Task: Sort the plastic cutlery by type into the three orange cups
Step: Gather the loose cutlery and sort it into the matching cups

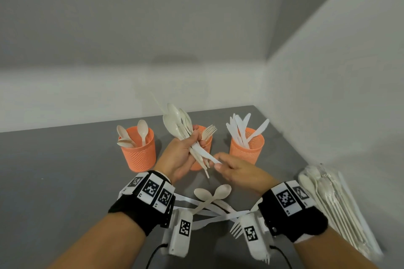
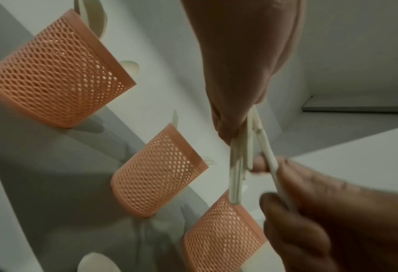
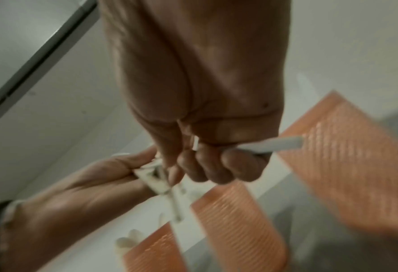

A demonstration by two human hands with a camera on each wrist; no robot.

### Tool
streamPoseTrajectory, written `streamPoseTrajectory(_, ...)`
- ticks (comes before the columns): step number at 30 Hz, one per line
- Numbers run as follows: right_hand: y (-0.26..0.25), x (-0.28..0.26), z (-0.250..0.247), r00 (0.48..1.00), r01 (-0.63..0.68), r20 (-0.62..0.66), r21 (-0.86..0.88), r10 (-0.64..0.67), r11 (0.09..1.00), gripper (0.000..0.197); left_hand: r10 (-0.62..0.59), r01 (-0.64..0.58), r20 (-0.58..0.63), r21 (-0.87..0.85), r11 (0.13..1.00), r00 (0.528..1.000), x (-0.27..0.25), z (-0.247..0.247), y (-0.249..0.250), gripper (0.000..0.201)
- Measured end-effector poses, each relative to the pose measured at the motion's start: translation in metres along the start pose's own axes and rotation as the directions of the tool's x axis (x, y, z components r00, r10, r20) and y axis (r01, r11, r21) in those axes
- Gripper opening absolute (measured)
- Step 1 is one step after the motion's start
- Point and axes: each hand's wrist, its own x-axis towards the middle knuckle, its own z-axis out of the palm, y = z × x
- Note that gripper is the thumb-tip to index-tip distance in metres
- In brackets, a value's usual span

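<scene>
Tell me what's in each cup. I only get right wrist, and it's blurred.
Observer: Spoons in the left cup, one fork in the middle cup, knives in the right cup.
Operator: Left hand?
Observer: The left hand grips a bundle, spoon bowls up. Your white handle sticks out of its lower end.
Operator: Anything unsorted?
Observer: Yes, loose cutlery lies on the table between the wrists.
</scene>
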Motion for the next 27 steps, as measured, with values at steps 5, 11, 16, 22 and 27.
streamPoseTrajectory(5,0.008,-0.001,-0.04,0.965,0.043,-0.262,0.121,-0.01,0.992,0.019,-0.008,0.008,-0.027,-0.008,1.0,1.0,0.003,-0.02,-0.001,0.018)
streamPoseTrajectory(11,0.017,0.03,-0.072,0.77,0.125,-0.637,0.221,0.046,0.967,0.015,-0.138,0.12,0.264,0.084,0.989,0.955,-0.009,-0.018,-0.006,0.027)
streamPoseTrajectory(16,0.037,0.042,-0.066,0.706,-0.031,-0.7,0.123,0.109,0.992,0.038,-0.263,0.242,0.349,0.102,0.965,0.9,-0.014,-0.026,-0.005,0.044)
streamPoseTrajectory(22,-0.02,0.04,-0.044,0.687,0.3,-0.707,0.068,-0.167,0.952,0.017,-0.39,0.343,0.435,0.185,0.921,0.811,-0.019,-0.029,-0.004,0.042)
streamPoseTrajectory(27,-0.055,0.035,-0.034,0.762,0.435,-0.333,-0.37,-0.555,0.821,0.046,-0.52,0.364,0.372,0.414,0.834,0.769,-0.024,-0.028,-0.005,0.036)
